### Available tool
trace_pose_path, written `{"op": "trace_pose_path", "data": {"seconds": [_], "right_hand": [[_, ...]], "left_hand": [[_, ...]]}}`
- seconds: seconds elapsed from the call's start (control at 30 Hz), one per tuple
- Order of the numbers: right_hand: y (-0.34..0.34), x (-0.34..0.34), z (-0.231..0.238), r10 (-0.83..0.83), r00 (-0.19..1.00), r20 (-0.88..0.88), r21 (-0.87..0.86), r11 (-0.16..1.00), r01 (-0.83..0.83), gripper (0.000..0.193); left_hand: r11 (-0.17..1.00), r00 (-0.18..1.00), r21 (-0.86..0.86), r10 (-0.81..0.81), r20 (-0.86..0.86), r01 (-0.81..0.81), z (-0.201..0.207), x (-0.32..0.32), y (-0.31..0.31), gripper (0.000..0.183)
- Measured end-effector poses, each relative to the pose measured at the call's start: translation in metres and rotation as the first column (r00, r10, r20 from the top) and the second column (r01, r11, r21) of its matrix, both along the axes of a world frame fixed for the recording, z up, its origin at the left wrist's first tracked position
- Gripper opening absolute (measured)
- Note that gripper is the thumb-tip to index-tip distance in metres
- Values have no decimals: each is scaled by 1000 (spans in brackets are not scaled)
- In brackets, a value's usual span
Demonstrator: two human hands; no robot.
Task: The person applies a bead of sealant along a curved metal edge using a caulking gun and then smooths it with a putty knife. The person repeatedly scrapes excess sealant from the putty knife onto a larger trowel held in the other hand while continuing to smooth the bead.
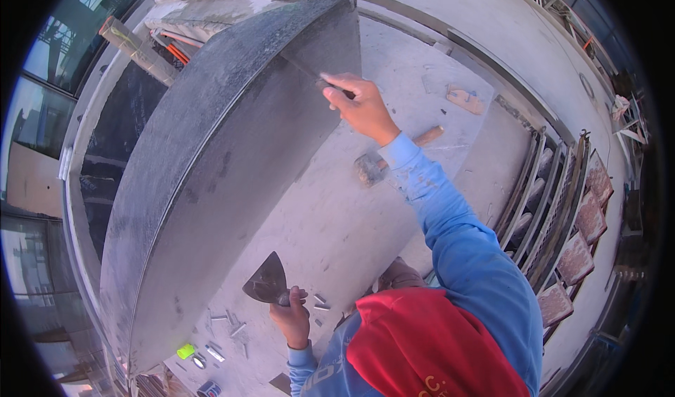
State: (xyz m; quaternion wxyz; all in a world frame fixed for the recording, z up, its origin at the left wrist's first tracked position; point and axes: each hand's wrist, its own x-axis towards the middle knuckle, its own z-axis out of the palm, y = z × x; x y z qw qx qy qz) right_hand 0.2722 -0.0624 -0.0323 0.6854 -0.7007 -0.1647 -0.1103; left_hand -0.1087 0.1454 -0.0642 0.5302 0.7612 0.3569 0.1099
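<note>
My left hand (291, 321) is closed round the handle of a wide putty knife (266, 279), its dark blade flared and pointing up, away from the wall. My right hand (364, 110) reaches far forward, fingers curled on a narrow spatula (304, 65). The spatula's thin blade lies along the inner face of a large curved grey panel (232, 165), close to its far corner; contact is hard to make out. A raised lip runs along the panel's top edge. Below my right forearm, a mallet (368, 169) with a wooden handle lies on the pale floor.
A wooden float (465, 99) lies beyond the mallet. Near the panel's near end are a lime-green object (185, 351), a can (209, 388) and several small metal pieces. Metal frames (541, 207) and reddish blocks (573, 256) stand on the right. A cardboard tube (138, 49) leans behind the panel.
</note>
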Motion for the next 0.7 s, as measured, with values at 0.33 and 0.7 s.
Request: {"op": "trace_pose_path", "data": {"seconds": [0.33,0.7], "right_hand": [[-53,90,27,-193,959,-207,383,886,261,49],[32,30,-2,-193,980,53,126,974,186,43]], "left_hand": [[999,999,19,-33,-38,34,4,26,-19,20],[999,999,5,-40,-22,40,2,25,-31,21]]}}
